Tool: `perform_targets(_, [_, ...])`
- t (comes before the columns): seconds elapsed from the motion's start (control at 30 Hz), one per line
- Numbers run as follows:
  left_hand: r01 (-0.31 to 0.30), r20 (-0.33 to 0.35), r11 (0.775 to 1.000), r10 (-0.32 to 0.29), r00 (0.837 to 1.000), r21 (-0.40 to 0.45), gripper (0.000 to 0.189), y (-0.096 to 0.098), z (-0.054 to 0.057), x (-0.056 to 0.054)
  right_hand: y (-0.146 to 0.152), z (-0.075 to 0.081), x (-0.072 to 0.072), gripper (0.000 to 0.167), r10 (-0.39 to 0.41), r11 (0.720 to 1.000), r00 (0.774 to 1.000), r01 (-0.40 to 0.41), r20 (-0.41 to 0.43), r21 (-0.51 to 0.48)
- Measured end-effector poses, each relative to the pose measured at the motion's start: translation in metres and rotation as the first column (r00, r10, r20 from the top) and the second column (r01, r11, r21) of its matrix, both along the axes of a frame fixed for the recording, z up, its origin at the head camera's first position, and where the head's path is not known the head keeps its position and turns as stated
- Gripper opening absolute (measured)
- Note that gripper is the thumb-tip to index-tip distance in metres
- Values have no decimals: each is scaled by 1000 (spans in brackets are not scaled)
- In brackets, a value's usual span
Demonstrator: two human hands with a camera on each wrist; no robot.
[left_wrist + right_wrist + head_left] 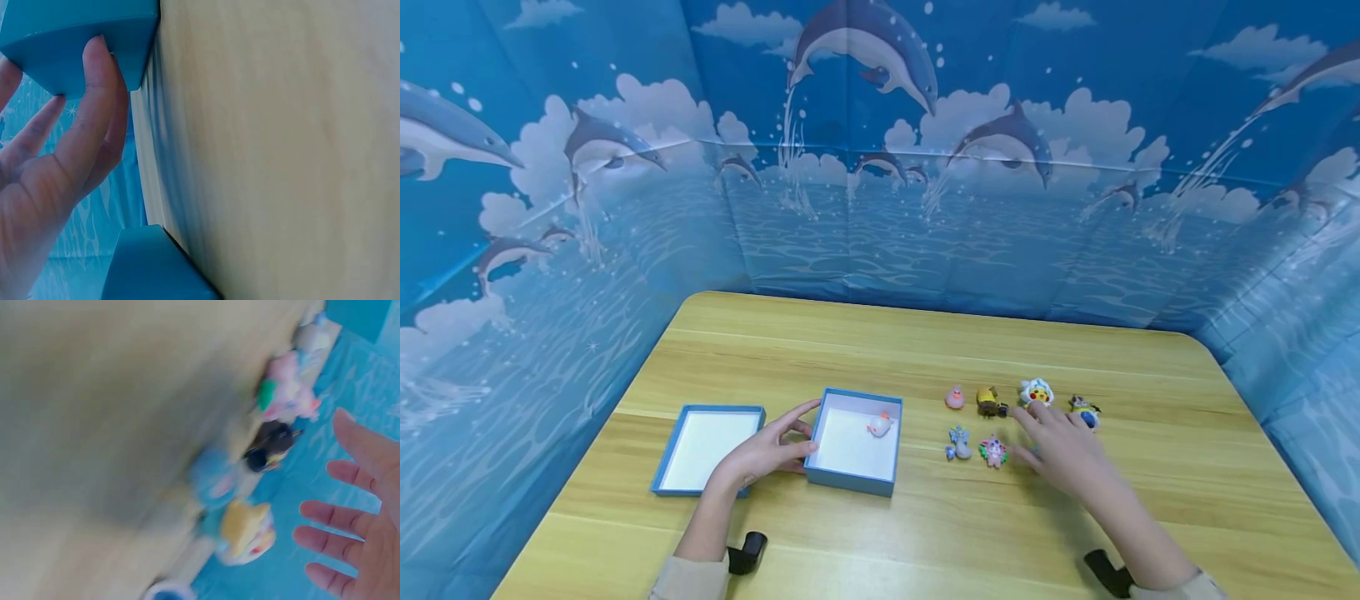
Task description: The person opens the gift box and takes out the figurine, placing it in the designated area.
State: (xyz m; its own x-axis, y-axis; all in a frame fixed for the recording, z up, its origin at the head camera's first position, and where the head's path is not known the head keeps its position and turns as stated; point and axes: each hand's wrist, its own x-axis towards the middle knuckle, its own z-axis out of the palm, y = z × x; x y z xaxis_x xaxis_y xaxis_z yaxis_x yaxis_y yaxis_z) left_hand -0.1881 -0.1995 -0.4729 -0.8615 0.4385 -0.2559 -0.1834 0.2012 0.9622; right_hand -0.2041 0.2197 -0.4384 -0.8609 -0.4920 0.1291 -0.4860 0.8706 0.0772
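Observation:
My left hand rests against the left wall of a blue box with a white inside. Its fingers and thumb touch the outer wall, as the left wrist view shows too. A small white and orange toy figure lies in the box. My right hand hovers above the toys on the right, fingers loosely spread, holding nothing. Nearest to it are a yellow figurine in a white hood, partly covered by the fingers in the head view, a blue, white and yellow figurine and a pink figurine.
A shallow blue lid, white side up, lies left of the box, partly behind my left hand. Between box and right hand are a pink toy, a yellow and brown figurine and a grey-blue one. A dolphin-print curtain surrounds the wooden table.

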Motion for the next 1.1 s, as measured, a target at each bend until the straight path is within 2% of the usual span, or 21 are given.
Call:
perform_targets(0.23, [1, -1, 1000, -1, 1000, 6, 70, 1, -1, 0, -35, 10, -11, 50, 41, 999, 999, -41, -16, -26])
perform_targets(0.47, [-6, 3, 1000, 6, 1000, 3, 69, 2, 0, 1, -72, 19, -15, 46, 112, 991, 993, -115, -48, -70])
perform_targets(0.93, [-6, 2, 1000, 6, 1000, 3, 71, 1, -1, 0, -130, 14, -11, 43, 236, 964, 972, -233, 9, -130])
perform_targets(1.1, [-5, 3, 1000, 5, 1000, 6, 71, 0, -1, -1, -144, 9, -11, 42, 291, 950, 957, -290, -10, -116])
